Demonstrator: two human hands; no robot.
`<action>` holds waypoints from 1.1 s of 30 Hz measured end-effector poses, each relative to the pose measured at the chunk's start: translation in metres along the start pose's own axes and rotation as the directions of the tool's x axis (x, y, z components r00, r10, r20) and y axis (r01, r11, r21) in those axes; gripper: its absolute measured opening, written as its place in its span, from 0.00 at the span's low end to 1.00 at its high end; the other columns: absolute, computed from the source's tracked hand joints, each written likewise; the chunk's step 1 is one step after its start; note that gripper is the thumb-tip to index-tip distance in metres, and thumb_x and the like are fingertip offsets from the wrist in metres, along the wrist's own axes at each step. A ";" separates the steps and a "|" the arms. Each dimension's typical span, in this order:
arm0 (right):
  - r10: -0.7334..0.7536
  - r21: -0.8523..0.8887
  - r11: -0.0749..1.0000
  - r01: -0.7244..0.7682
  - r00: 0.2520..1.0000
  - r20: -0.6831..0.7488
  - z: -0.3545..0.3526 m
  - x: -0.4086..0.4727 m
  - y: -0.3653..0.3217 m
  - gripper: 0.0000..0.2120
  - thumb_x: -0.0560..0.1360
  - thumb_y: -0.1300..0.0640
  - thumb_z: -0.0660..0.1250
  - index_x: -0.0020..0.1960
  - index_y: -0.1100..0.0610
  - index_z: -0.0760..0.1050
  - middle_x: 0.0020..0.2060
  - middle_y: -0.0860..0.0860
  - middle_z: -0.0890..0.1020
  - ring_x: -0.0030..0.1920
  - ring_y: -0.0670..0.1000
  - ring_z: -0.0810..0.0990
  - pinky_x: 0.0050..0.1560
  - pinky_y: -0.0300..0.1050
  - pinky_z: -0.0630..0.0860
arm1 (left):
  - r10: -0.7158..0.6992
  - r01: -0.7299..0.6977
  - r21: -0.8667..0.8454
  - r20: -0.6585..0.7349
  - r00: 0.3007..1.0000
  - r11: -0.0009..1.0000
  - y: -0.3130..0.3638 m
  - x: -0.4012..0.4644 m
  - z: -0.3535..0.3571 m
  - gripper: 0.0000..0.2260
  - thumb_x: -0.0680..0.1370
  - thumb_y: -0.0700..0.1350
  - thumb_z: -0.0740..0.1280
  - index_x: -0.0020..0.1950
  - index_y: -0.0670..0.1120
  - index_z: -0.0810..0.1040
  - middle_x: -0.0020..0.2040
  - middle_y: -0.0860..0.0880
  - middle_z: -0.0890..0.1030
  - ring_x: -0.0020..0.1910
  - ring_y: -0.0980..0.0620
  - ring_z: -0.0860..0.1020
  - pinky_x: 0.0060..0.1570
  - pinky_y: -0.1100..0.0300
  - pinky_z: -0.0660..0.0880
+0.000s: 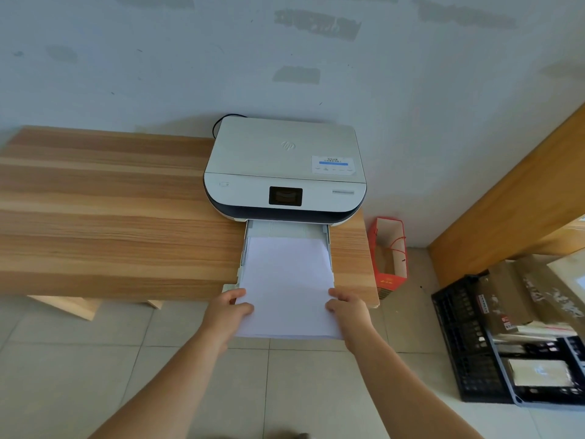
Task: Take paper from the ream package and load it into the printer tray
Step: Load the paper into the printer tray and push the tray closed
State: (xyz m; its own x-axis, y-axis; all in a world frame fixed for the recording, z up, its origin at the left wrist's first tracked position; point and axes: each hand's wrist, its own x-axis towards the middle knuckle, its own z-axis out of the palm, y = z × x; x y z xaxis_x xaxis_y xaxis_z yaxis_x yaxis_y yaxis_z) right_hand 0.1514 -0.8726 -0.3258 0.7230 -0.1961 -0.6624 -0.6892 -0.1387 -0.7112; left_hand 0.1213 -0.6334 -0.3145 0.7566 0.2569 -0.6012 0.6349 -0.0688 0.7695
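Presently listing, surface first. Desk (110, 201): pale striped wood, standing against a grey-white wall (285, 58) patched with darker grey smears. Printer (285, 172): white with a dark band and a small black screen, sitting at the desk's right end, a black cable curling behind its back left corner. Tray (286, 231): pulled out toward the viewer, jutting past the desk's front edge. Paper (286, 286): 1 white stack, lying with its far end in the tray and its near end hanging out over the floor. Left hand (229, 310): gripping the stack's near left corner, thumb lying on top. Right hand (346, 307): gripping the near right edge, thumb likewise on top. Floor (300, 391): pale square tiles. Red bag (391, 255): paper, open-topped, standing on the floor just right of the desk. Black crate (468, 343): sitting further right, with cardboard boxes (519, 296) resting on it. Wooden board (506, 201): slanting along the right wall.
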 end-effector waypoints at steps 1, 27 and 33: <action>0.006 0.010 1.000 -0.006 1.000 0.005 0.000 0.001 0.000 0.20 0.74 0.65 0.64 0.64 0.55 0.76 0.48 0.47 0.79 0.51 0.54 0.79 0.54 0.48 0.77 | -0.008 0.008 -0.004 -0.001 1.000 1.000 0.000 0.001 0.001 0.21 0.73 0.37 0.69 0.66 0.45 0.75 0.68 0.45 0.72 0.59 0.53 0.70 0.55 0.59 0.66; 0.130 -0.015 0.992 -0.129 0.990 0.063 0.004 0.032 -0.003 0.20 0.78 0.65 0.60 0.68 0.55 0.73 0.45 0.51 0.80 0.43 0.53 0.80 0.54 0.49 0.79 | -0.123 0.124 0.028 -0.022 0.992 0.992 0.006 0.020 0.011 0.26 0.73 0.33 0.66 0.71 0.43 0.68 0.64 0.45 0.74 0.57 0.48 0.74 0.53 0.58 0.68; 0.131 0.033 0.991 -0.133 0.990 0.052 0.005 0.042 -0.009 0.19 0.77 0.65 0.61 0.66 0.54 0.75 0.44 0.53 0.81 0.42 0.54 0.80 0.51 0.49 0.79 | -0.124 0.125 0.020 -0.039 0.991 0.992 0.011 0.033 0.011 0.25 0.72 0.33 0.67 0.69 0.43 0.70 0.58 0.45 0.78 0.53 0.44 0.77 0.51 0.57 0.71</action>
State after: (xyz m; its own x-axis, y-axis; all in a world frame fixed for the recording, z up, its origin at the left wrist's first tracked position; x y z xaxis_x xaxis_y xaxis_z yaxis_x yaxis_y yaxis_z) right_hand 0.1881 -0.8742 -0.3483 0.6277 -0.1615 -0.7615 -0.7774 -0.0795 -0.6239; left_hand 0.1545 -0.6366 -0.3285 0.6653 0.3006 -0.6834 0.7276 -0.0557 0.6837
